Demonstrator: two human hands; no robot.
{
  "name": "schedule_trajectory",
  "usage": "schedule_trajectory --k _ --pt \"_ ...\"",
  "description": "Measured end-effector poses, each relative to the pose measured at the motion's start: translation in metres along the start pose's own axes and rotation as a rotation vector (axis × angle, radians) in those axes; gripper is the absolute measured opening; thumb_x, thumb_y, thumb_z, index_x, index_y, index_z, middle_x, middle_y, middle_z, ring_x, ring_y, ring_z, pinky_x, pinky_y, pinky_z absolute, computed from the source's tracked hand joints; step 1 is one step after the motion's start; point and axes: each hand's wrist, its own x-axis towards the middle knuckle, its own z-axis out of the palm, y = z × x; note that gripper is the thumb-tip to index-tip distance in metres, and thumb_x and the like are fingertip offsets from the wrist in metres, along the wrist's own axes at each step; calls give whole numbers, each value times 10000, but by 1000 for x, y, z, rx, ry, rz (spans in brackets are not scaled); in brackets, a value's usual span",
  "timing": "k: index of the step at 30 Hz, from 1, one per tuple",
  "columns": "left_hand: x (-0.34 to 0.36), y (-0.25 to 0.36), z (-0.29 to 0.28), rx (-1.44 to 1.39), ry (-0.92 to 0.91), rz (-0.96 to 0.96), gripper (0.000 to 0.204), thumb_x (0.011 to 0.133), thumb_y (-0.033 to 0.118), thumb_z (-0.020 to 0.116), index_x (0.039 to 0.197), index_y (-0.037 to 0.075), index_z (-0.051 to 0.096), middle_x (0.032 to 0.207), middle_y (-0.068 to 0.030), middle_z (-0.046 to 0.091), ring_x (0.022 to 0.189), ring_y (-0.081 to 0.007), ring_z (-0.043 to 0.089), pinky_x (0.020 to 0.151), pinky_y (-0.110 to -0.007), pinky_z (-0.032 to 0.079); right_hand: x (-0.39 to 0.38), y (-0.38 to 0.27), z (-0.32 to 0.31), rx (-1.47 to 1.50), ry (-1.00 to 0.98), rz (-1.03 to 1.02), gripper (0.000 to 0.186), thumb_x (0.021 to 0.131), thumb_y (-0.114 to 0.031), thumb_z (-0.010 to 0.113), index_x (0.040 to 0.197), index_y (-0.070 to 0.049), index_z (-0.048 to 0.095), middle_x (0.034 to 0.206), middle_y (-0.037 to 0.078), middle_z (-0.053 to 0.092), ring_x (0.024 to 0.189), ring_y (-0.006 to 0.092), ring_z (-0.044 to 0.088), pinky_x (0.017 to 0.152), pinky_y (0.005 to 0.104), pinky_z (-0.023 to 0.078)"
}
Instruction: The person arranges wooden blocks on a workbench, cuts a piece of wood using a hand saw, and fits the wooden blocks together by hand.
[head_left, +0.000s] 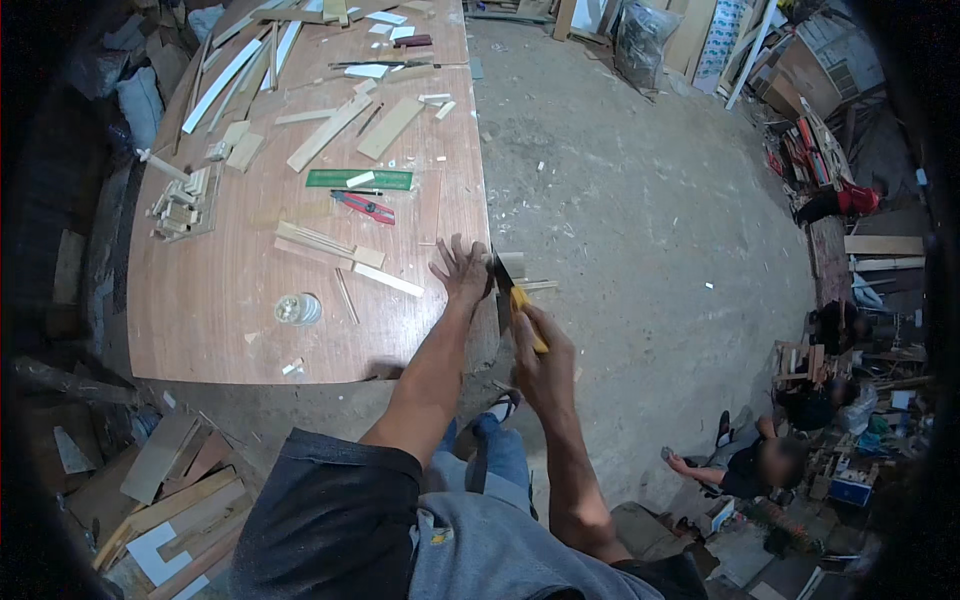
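My left hand (pixel 463 268) presses down at the right edge of the table, its fingers spread. A pale piece of wood (pixel 513 265) juts past that edge beside it; how far it runs under the hand is hidden. My right hand (pixel 545 365) is wrapped round the yellow handle of a small handsaw (pixel 504 276). The saw's dark blade points up and left, against the wood close to my left hand. Further in on the table lie a red utility knife (pixel 365 207), a green ruler (pixel 340 179) and several thin wood strips (pixel 388 279).
A clear jar (pixel 298 309) stands near the front of the table (pixel 210 330). A small wooden model (pixel 183 205) sits at its left side. Offcuts and boards (pixel 180 460) are heaped at lower left. Other people (pixel 760 465) sit on the floor at right.
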Motion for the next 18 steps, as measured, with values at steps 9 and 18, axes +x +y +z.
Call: schedule_trajectory --k 9,18 --pt "10 16 -11 -61 -108 45 290 997 433 469 1260 311 458 1627 -110 77 1506 -466 -105 1076 -801 -21 50 -3 15 138 -67 136 293 1039 -214 542 1165 36 630 699 54 585 447 97 528 378 262 425" --pt "-9 13 5 -65 -54 95 393 990 457 459 1347 294 469 1644 -134 86 1502 -471 -143 1060 -813 -50 64 -27 0 244 -83 394 353 1024 -302 576 1124 27 653 639 33 557 434 109 520 387 298 393"
